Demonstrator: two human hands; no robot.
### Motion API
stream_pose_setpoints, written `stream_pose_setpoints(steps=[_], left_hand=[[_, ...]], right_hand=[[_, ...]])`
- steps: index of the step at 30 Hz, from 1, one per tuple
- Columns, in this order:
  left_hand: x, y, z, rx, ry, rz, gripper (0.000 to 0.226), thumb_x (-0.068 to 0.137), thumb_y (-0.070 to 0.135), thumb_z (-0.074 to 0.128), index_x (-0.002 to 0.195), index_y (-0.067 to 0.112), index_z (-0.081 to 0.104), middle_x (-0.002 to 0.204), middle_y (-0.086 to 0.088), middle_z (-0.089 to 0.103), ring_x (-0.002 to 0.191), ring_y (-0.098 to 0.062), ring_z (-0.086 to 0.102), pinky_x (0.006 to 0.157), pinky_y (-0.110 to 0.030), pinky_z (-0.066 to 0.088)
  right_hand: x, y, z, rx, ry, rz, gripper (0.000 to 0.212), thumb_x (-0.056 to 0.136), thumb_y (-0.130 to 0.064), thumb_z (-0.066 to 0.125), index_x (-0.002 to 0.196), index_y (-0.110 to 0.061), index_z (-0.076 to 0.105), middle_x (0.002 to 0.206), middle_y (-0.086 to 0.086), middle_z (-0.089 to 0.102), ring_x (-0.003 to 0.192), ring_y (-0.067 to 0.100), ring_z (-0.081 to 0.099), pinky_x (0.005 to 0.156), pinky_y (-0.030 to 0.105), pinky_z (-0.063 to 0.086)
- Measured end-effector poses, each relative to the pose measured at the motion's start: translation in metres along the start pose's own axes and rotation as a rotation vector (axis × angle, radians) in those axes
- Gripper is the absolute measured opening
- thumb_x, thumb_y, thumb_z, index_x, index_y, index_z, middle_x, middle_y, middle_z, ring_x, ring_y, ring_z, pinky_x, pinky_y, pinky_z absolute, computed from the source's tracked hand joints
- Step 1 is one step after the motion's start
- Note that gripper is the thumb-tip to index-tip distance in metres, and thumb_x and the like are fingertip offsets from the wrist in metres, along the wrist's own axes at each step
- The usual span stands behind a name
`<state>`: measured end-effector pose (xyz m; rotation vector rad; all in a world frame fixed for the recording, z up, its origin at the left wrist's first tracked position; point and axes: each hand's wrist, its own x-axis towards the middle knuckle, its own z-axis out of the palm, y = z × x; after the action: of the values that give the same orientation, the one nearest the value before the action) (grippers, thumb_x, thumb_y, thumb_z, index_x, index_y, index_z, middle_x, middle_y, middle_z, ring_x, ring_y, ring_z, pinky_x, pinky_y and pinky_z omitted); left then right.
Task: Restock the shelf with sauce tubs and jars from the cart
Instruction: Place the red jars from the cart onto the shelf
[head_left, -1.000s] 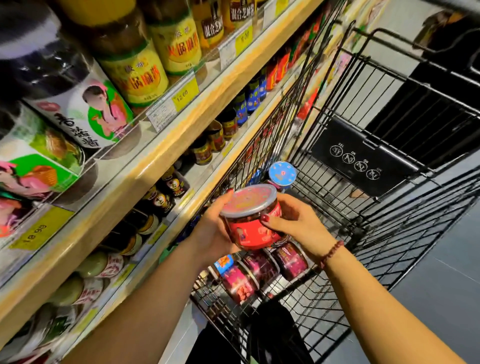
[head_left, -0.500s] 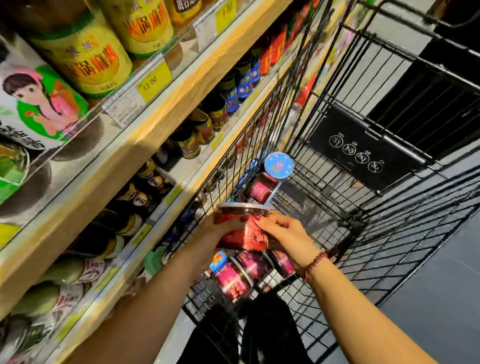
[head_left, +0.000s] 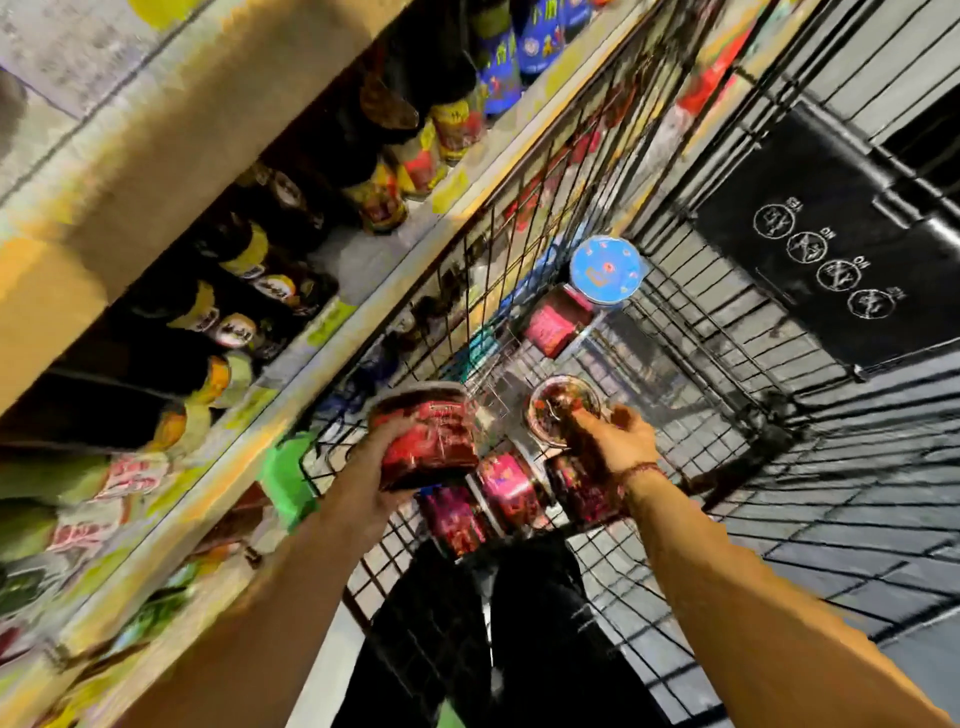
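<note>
My left hand (head_left: 382, 467) holds a red sauce tub (head_left: 426, 434) over the near left corner of the black wire cart (head_left: 519, 218), close to the shelf edge. My right hand (head_left: 615, 441) reaches down into the cart and its fingers touch a clear-topped tub (head_left: 558, 410); the blur hides whether it grips. More pink and red tubs (head_left: 506, 491) lie in the cart's near end below both hands. A blue-lidded tub (head_left: 605, 270) and a pink one (head_left: 550, 327) stand farther in.
The wooden shelf unit (head_left: 171, 150) runs along the left, packed with dark jars (head_left: 244, 270), blue bottles (head_left: 498, 57) and green packs (head_left: 104, 478). A black child-seat flap (head_left: 841, 239) closes the cart's far end. Grey floor lies to the right. The picture is motion-blurred.
My right hand has let go of the red tub and dropped into the cart onto another tub. My left hand keeps the red tub alone. The view has tilted downward.
</note>
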<state>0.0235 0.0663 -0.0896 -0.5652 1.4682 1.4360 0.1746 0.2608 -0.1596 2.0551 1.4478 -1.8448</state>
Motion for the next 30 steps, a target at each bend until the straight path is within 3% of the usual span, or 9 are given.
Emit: stream_pose_setpoints(steps=[3, 5, 11, 15, 21, 24, 26, 28, 30], left_hand=[[0.000, -0.008, -0.004, -0.024, 0.007, 0.067, 0.083, 0.030, 0.037, 0.088, 0.107, 0.017, 0.062, 0.092, -0.006, 0.074, 0.082, -0.019, 0.071, 0.085, -0.043, 0.050], [-0.001, -0.014, -0.007, -0.034, -0.033, 0.086, 0.090, 0.031, 0.043, 0.090, 0.112, 0.016, 0.062, 0.101, -0.008, 0.072, 0.091, -0.022, 0.069, 0.091, -0.045, 0.049], [-0.001, -0.033, -0.022, -0.104, 0.038, 0.060, 0.097, 0.034, 0.046, 0.090, 0.119, 0.013, 0.059, 0.117, -0.014, 0.067, 0.110, -0.029, 0.062, 0.103, -0.050, 0.041], [-0.010, -0.040, -0.023, -0.095, 0.046, 0.075, 0.104, 0.030, 0.048, 0.090, 0.124, 0.016, 0.057, 0.116, -0.009, 0.068, 0.102, -0.022, 0.066, 0.089, -0.040, 0.052], [-0.022, -0.038, -0.023, -0.116, 0.050, 0.075, 0.100, 0.019, 0.048, 0.091, 0.110, 0.019, 0.060, 0.096, -0.003, 0.074, 0.084, -0.015, 0.071, 0.080, -0.037, 0.051], [-0.026, -0.031, -0.022, -0.109, 0.041, 0.084, 0.098, 0.021, 0.045, 0.091, 0.110, 0.018, 0.059, 0.091, -0.001, 0.074, 0.082, -0.014, 0.071, 0.079, -0.037, 0.050], [-0.029, -0.026, -0.022, -0.075, 0.029, 0.096, 0.081, 0.031, 0.039, 0.088, 0.104, 0.019, 0.061, 0.086, 0.000, 0.075, 0.078, -0.012, 0.071, 0.074, -0.035, 0.050], [-0.031, -0.019, -0.022, -0.048, 0.021, 0.098, 0.057, 0.047, 0.035, 0.082, 0.098, 0.020, 0.063, 0.082, 0.002, 0.075, 0.077, -0.012, 0.070, 0.073, -0.034, 0.050], [-0.033, -0.013, -0.021, -0.049, 0.022, 0.104, 0.039, 0.060, 0.030, 0.075, 0.096, 0.020, 0.063, 0.079, 0.001, 0.074, 0.077, -0.014, 0.068, 0.074, -0.035, 0.050]], right_hand=[[0.019, -0.003, 0.009, -0.107, -0.064, -0.022, 0.063, 0.077, -0.019, 0.080, 0.128, 0.001, 0.049, 0.128, 0.012, 0.056, 0.106, 0.020, 0.052, 0.100, 0.034, 0.040], [0.031, -0.005, 0.019, -0.215, -0.104, -0.037, 0.077, 0.074, -0.028, 0.082, 0.136, -0.004, 0.043, 0.134, 0.011, 0.052, 0.120, 0.024, 0.051, 0.104, 0.032, 0.037], [0.052, -0.006, 0.043, -0.485, -0.051, -0.059, 0.104, 0.062, -0.059, 0.080, 0.141, -0.010, 0.033, 0.143, 0.016, 0.046, 0.130, 0.036, 0.045, 0.105, 0.043, 0.038], [0.056, -0.012, 0.050, -0.481, -0.003, 0.022, 0.115, 0.058, -0.070, 0.076, 0.144, -0.011, 0.028, 0.146, 0.015, 0.042, 0.132, 0.038, 0.042, 0.104, 0.050, 0.038], [0.056, -0.024, 0.054, -0.478, 0.010, 0.052, 0.092, 0.066, -0.054, 0.078, 0.134, -0.005, 0.040, 0.130, 0.016, 0.054, 0.120, 0.036, 0.052, 0.091, 0.042, 0.047], [0.040, -0.024, 0.050, -0.397, -0.024, 0.034, 0.088, 0.047, -0.062, 0.082, 0.113, -0.011, 0.054, 0.102, 0.003, 0.061, 0.102, 0.026, 0.062, 0.084, 0.034, 0.050], [0.030, -0.023, 0.045, -0.279, -0.001, -0.001, 0.076, 0.051, -0.056, 0.085, 0.106, -0.012, 0.056, 0.101, -0.004, 0.061, 0.095, 0.019, 0.059, 0.087, 0.030, 0.048], [0.017, -0.024, 0.038, -0.139, 0.039, -0.046, 0.061, 0.066, -0.044, 0.082, 0.109, -0.009, 0.059, 0.105, 0.001, 0.063, 0.094, 0.019, 0.059, 0.085, 0.028, 0.045], [-0.008, -0.029, 0.030, 0.037, 0.036, -0.056, 0.059, 0.066, -0.043, 0.083, 0.110, -0.009, 0.062, 0.105, 0.003, 0.066, 0.092, 0.019, 0.061, 0.082, 0.028, 0.046]])
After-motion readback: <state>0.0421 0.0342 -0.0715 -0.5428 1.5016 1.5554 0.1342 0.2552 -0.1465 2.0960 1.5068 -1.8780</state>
